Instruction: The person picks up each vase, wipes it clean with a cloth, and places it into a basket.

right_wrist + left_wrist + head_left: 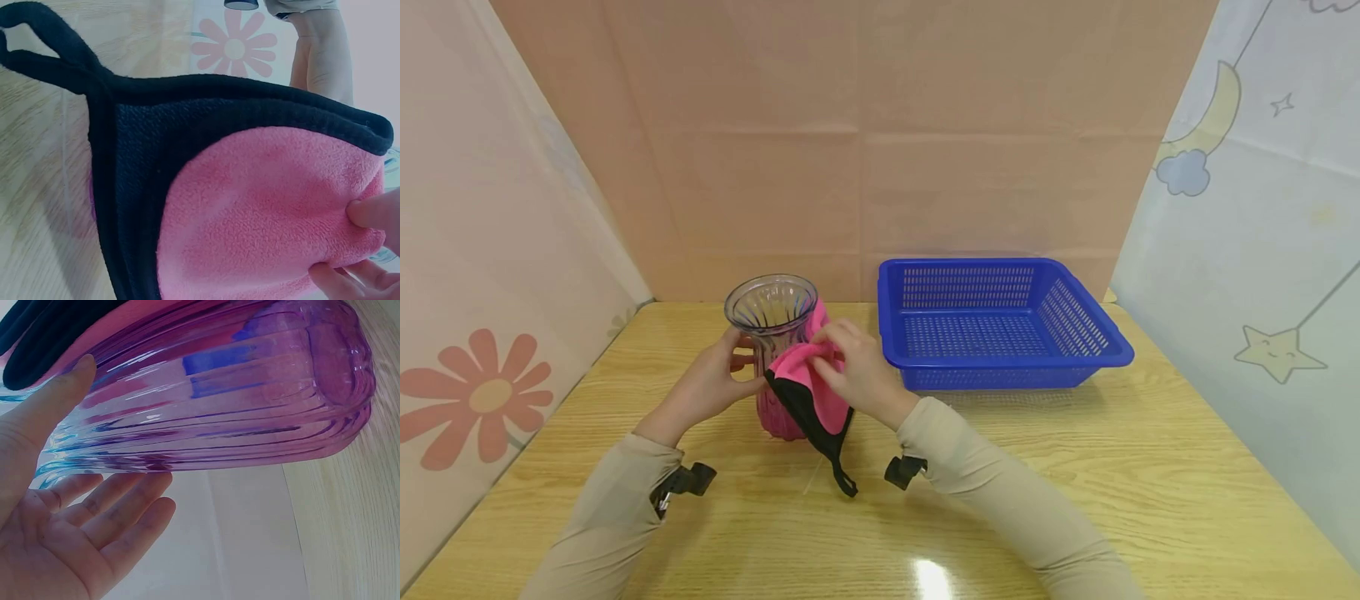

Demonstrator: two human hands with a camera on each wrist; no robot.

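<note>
A ribbed glass vase, clear at the rim and pink-purple toward the base, stands upright on the table. My left hand holds it around the narrow neck, thumb on the near side and fingers behind, as the left wrist view also shows. A pink cleaning cloth with black edging and a black hanging loop lies against the vase's right side. My right hand pinches this cloth between thumb and fingers near the neck, and its looped corner hangs down toward the table. The cloth hides part of the vase.
A blue plastic basket with slotted walls stands at the back right of the wooden table, and nothing shows inside it. Backdrop cloths close off the back and both sides.
</note>
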